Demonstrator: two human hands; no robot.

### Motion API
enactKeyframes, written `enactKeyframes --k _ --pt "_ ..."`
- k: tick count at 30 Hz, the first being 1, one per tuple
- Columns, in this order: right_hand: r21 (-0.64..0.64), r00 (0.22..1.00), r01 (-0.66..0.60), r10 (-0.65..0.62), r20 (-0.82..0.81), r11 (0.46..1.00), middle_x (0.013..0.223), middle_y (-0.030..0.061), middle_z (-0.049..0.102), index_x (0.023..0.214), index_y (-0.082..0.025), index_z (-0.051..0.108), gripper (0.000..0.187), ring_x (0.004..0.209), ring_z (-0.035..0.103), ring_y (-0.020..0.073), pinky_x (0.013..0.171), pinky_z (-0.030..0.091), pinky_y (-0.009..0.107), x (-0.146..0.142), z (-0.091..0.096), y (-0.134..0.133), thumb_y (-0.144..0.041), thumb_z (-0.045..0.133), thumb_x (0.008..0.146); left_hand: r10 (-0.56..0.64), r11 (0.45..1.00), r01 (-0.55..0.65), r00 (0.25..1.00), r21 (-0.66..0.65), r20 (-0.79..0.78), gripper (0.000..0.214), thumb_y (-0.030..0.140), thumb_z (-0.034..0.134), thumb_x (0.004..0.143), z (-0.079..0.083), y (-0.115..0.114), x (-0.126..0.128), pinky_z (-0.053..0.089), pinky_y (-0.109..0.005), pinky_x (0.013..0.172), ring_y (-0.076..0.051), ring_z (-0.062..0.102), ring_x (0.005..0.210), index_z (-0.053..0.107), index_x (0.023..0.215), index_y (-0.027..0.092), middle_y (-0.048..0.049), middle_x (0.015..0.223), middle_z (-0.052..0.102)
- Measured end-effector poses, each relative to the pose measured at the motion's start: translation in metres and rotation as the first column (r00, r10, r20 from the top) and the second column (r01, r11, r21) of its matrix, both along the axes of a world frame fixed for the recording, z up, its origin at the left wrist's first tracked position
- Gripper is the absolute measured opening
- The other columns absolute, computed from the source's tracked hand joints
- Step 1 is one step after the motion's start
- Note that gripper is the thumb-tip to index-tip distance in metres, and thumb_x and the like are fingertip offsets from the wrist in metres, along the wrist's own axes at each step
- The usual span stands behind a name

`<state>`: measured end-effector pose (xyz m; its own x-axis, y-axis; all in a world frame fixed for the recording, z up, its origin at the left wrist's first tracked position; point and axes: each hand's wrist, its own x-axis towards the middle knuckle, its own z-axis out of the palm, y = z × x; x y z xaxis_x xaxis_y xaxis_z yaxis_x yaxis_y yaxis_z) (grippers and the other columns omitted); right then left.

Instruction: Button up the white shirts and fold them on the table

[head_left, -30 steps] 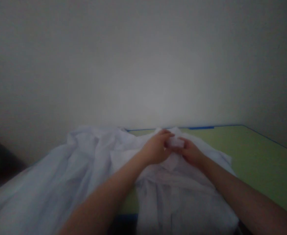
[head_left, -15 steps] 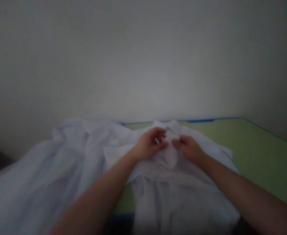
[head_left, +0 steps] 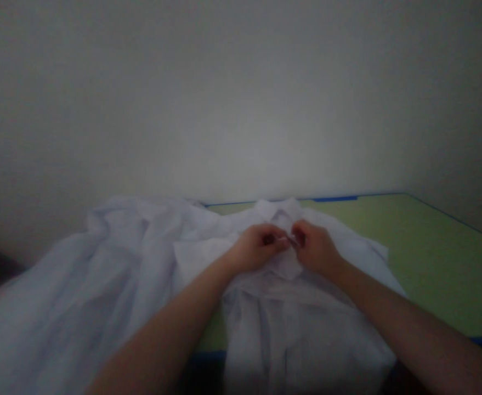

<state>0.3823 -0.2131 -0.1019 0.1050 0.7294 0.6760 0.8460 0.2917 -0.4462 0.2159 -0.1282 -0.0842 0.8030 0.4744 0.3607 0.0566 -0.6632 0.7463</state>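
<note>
Two hands meet on a white shirt (head_left: 298,329) spread across the green desk (head_left: 430,263), just below its collar. On the left hand (head_left: 261,247) and right hand (head_left: 312,249) the fingers are curled tight, pinching its cloth. A loose white sheet (head_left: 101,274) heaps up beside them to the left. Half a second ago the fingers were open and apart.

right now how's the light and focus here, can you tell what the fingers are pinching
Head view: dim and soft all over, no glare; the wall has a faint bright patch at centre and darkens toward the corners. The left hand and right hand meet on the shirt on the green table, pinching cloth, but blur hides finer detail.
</note>
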Motion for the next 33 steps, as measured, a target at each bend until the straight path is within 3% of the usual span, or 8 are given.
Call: enactKeyframes --k 3,7,12,16,23,26,29,33 --pt "-0.048 0.983 -0.179 0.181 0.032 0.983 0.068 0.0011 0.062 0.07 -0.017 0.062 0.008 0.063 0.054 0.0122 0.059 0.039 0.022 -0.001 0.004 -0.003 -0.026 0.062 0.07 0.034 0.992 -0.037 0.999 -0.119 -0.028 0.033 0.044 0.058 0.079 -0.006 0.003 0.003 0.043 -0.02 0.055 -0.011 0.057 0.062 0.064 0.086 0.013 -0.0041 0.071 0.063" --pt "-0.14 0.927 -0.373 0.364 -0.087 0.917 0.084 0.002 0.067 0.086 -0.02 0.067 0.017 0.078 0.061 0.0136 0.07 0.045 0.024 0.005 0.005 -0.002 -0.025 0.053 0.08 0.019 0.974 -0.028 0.999 -0.223 -0.043 0.033 0.045 0.058 0.079 -0.003 0.009 0.0 0.042 -0.019 0.05 -0.009 0.056 0.054 0.062 0.084 0.013 -0.0017 0.064 0.06" --pt "-0.042 0.96 -0.251 0.244 -0.134 0.967 0.078 0.0016 0.064 0.104 -0.019 0.061 0.031 0.069 0.058 0.0124 0.065 0.046 0.025 0.011 -0.005 0.006 -0.022 0.062 0.073 -0.062 0.963 0.046 0.997 -0.264 -0.053 0.029 0.042 0.06 0.078 -0.001 0.007 -0.001 0.042 -0.019 0.047 -0.009 0.056 0.05 0.059 0.083 0.014 0.0 0.06 0.059" --pt "-0.007 0.954 -0.301 0.301 0.01 0.954 0.085 0.0031 0.063 0.091 -0.02 0.067 0.018 0.08 0.057 0.0135 0.073 0.045 0.027 0.012 -0.007 0.008 -0.018 0.061 0.074 -0.017 0.985 0.01 0.999 -0.17 -0.035 0.027 0.04 0.058 0.079 -0.007 0.002 0.003 0.043 -0.019 0.05 -0.01 0.057 0.054 0.061 0.085 0.014 -0.0013 0.062 0.061" --pt "0.037 0.975 -0.218 0.217 0.041 0.975 0.074 0.0014 0.062 0.076 -0.02 0.065 0.007 0.073 0.056 0.0139 0.07 0.043 0.028 0.021 0.002 0.009 -0.026 0.063 0.077 0.065 0.997 -0.063 0.997 -0.035 0.05 0.026 0.038 0.06 0.078 -0.014 0.0 0.006 0.045 -0.02 0.054 -0.01 0.059 0.06 0.064 0.09 0.016 -0.003 0.071 0.064" --pt "0.097 0.972 -0.236 0.236 0.013 0.967 0.084 0.0028 0.062 0.074 -0.019 0.06 0.009 0.082 0.056 0.0153 0.077 0.042 0.03 0.025 0.005 0.008 -0.027 0.062 0.078 0.108 0.994 -0.108 0.99 -0.014 0.089 0.025 0.038 0.062 0.077 -0.01 -0.001 0.005 0.044 -0.019 0.051 -0.009 0.057 0.056 0.064 0.089 0.015 -0.0031 0.072 0.064" --pt "0.063 0.957 -0.287 0.289 -0.036 0.956 0.092 0.0037 0.062 0.081 -0.02 0.056 0.008 0.088 0.056 0.0152 0.08 0.043 0.03 0.025 0.005 0.005 -0.027 0.054 0.083 0.101 0.995 -0.1 0.993 -0.018 0.061 0.025 0.038 0.058 0.08 -0.003 -0.004 0.003 0.043 -0.019 0.049 -0.009 0.056 0.052 0.065 0.088 0.015 -0.0016 0.064 0.062" --pt "-0.009 0.968 -0.246 0.246 -0.049 0.969 0.076 0.001 0.061 0.081 -0.019 0.056 0.011 0.071 0.055 0.013 0.067 0.043 0.026 0.02 0.003 0.003 -0.028 0.051 0.084 0.045 0.996 -0.048 0.998 0.08 0.033 0.016 0.029 0.059 0.079 0.002 -0.008 0.001 0.047 -0.022 0.061 -0.012 0.06 0.066 0.066 0.086 0.015 -0.0036 0.074 0.066"
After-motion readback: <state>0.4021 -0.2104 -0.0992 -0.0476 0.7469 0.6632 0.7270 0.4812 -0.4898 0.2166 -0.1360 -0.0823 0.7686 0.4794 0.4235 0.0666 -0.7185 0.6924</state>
